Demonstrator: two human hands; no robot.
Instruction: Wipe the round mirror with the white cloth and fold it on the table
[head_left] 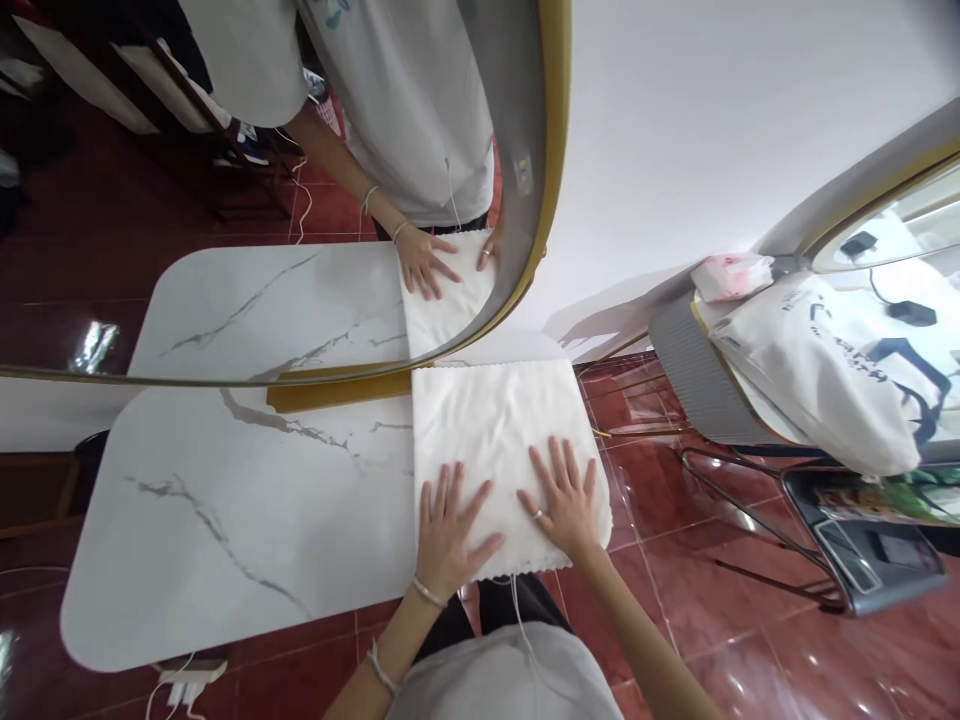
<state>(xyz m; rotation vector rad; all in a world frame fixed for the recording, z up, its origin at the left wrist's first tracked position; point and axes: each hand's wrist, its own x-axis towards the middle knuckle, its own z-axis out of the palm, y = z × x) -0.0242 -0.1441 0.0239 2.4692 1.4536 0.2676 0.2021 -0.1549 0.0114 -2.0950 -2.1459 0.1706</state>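
Note:
A white cloth (495, 420) with scalloped edges lies spread over the right end of a marble-patterned table (247, 540), with soft wrinkles across its middle and far part. My left hand (450, 535) rests flat on the near left part of the cloth, fingers spread. On the near right part lies my right hand (566, 500), also flat with fingers apart and a ring on its thumb. Neither hand grips anything. The cloth's near edge reaches the table's front edge, close to my body.
A large gold-framed mirror (555, 120) stands over the table's far side, reflecting my arms and the cloth. To the right, a second table (679, 360) holds a white cloth bag (817, 370) and a tissue pack (731, 275). A black chair (817, 540) stands below. A power strip (191, 675) lies at lower left.

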